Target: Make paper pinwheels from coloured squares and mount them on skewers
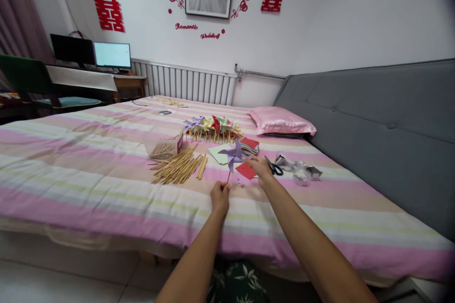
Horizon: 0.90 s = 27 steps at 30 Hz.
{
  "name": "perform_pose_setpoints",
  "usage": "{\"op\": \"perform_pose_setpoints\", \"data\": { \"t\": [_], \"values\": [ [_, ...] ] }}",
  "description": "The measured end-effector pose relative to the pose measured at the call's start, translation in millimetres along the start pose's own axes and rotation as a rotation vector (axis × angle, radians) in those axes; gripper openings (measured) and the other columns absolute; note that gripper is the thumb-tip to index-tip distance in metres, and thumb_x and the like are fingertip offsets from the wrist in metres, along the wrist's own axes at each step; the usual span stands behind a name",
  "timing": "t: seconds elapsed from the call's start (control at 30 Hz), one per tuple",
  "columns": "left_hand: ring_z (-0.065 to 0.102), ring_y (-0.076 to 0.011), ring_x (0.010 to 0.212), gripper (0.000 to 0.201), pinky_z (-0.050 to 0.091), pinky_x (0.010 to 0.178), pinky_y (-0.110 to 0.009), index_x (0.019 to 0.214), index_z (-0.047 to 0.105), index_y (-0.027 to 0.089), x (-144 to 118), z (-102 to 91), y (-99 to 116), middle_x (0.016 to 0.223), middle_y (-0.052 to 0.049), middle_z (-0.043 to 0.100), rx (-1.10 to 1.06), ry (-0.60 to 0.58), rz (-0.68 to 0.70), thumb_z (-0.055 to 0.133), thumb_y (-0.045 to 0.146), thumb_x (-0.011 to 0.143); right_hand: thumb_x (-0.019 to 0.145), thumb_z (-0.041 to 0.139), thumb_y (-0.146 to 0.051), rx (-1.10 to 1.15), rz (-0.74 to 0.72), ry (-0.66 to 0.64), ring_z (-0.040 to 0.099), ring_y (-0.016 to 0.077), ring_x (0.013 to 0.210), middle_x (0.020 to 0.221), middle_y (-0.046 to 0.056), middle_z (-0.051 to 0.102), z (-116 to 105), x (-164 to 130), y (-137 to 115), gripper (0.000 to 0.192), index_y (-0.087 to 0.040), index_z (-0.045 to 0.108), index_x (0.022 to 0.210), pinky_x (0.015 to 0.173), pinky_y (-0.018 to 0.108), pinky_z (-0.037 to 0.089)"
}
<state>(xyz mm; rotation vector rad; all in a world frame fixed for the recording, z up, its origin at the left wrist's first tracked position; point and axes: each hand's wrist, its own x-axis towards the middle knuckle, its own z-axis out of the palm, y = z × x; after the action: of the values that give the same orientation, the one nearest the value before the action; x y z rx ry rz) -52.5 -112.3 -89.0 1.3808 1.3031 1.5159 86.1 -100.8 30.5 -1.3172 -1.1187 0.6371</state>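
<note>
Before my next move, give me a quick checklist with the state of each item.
1. Left hand gripping the stick: ok.
2. Pinwheel at the stick's upper end: ok.
3. Pinwheel firmly fastened: cannot tell; the join is too small to judge.
4. Right hand touching the pinwheel: cannot tell; its fingertips are at the right edge.
5. Scissors out of both hands: ok, lying on the bed near the right hand.
6. Bed around the pinwheel uncluttered: not ok; red paper and green paper lie there.

Red "Romantic" txt [186, 27], "Wedding" txt [210, 36] below, both on wht wall [320, 19], w/ red 囍 sign [109, 14], monitor [112, 55] txt illeg.
</note>
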Motion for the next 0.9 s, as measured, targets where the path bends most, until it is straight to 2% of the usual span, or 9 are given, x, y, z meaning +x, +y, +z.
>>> {"op": "perform_pose_setpoints", "data": {
  "t": [0.07,0.13,0.23,0.3,0.47,0.7,0.8,0.9],
  "values": [
    [0.056,-0.0168,0.065,0.010,0.041,0.063,-0.027,0.065,0.053,0.018,0.0,0.1,-0.8,0.066,-0.003,0.062,0.002,-0.002,0.002,0.053,0.025,0.072,0.061,0.070,-0.039,0.022,0.141,-0.027,0.054,0.0131,0.050,0.050,-0.001,0.057,3.1,-7.6,1.4,0.026,-0.015,0.060,0.062,0.050,0.025,0.042],
    [0.056,-0.0167,0.064,0.010,0.041,0.063,-0.027,0.066,0.053,0.018,0.0,0.1,-1.4,0.067,-0.003,0.062,0.004,-0.004,0.007,0.053,0.025,0.072,0.068,0.069,-0.034,0.045,0.248,-0.046,0.055,0.0113,0.051,0.054,-0.001,0.059,7.2,-11.8,-0.9,0.023,-0.013,0.060,0.064,0.053,0.025,0.044],
    [0.056,-0.0163,0.064,0.010,0.040,0.062,-0.026,0.066,0.053,0.018,-0.1,-0.3,-1.9,0.067,-0.003,0.062,0.011,-0.002,0.013,0.053,0.026,0.072,0.080,0.061,-0.031,0.083,0.338,-0.059,0.058,0.0091,0.057,0.065,-0.002,0.062,11.9,-12.8,-6.5,0.020,-0.012,0.060,0.072,0.059,0.025,0.048],
    [0.056,-0.0162,0.064,0.011,0.040,0.063,-0.026,0.065,0.053,0.018,-0.1,-0.5,-1.7,0.067,-0.003,0.062,0.018,0.001,0.013,0.053,0.026,0.073,0.083,0.058,-0.030,0.110,0.355,-0.049,0.058,0.0088,0.059,0.067,-0.002,0.062,12.8,-11.4,-8.9,0.020,-0.012,0.060,0.074,0.061,0.026,0.049],
    [0.055,-0.0163,0.063,0.011,0.040,0.062,-0.027,0.065,0.054,0.018,-0.7,-1.4,0.6,0.064,-0.002,0.060,0.033,0.002,0.009,0.053,0.026,0.072,0.065,0.070,-0.030,0.159,0.306,0.023,0.058,0.0135,0.057,0.056,0.000,0.063,9.1,-6.5,-10.8,0.018,-0.014,0.064,0.061,0.059,0.026,0.046],
    [0.054,-0.0158,0.063,0.011,0.040,0.062,-0.026,0.065,0.053,0.018,-1.2,-2.5,3.1,0.064,-0.002,0.060,0.034,0.002,0.009,0.053,0.026,0.073,0.052,0.071,-0.036,0.168,0.187,0.102,0.058,0.0175,0.065,0.058,0.002,0.063,4.4,-3.7,-24.0,0.024,-0.014,0.067,0.062,0.062,0.028,0.045],
    [0.054,-0.0159,0.063,0.011,0.039,0.062,-0.026,0.064,0.053,0.018,-1.4,-2.3,3.3,0.064,-0.002,0.060,0.041,0.005,0.005,0.053,0.025,0.072,0.051,0.072,-0.034,0.186,0.119,0.165,0.059,0.0189,0.072,0.067,0.003,0.065,3.5,-9.4,-42.3,0.028,-0.014,0.065,0.070,0.067,0.029,0.046],
    [0.054,-0.0160,0.063,0.011,0.040,0.062,-0.026,0.065,0.053,0.018,-2.0,-2.1,4.0,0.065,-0.002,0.060,0.044,0.007,0.002,0.053,0.025,0.073,0.057,0.069,-0.033,0.230,0.005,0.242,0.059,0.0163,0.079,0.087,0.005,0.064,-1.3,-28.9,-79.7,0.035,-0.015,0.060,0.085,0.071,0.028,0.047]
  ]
}}
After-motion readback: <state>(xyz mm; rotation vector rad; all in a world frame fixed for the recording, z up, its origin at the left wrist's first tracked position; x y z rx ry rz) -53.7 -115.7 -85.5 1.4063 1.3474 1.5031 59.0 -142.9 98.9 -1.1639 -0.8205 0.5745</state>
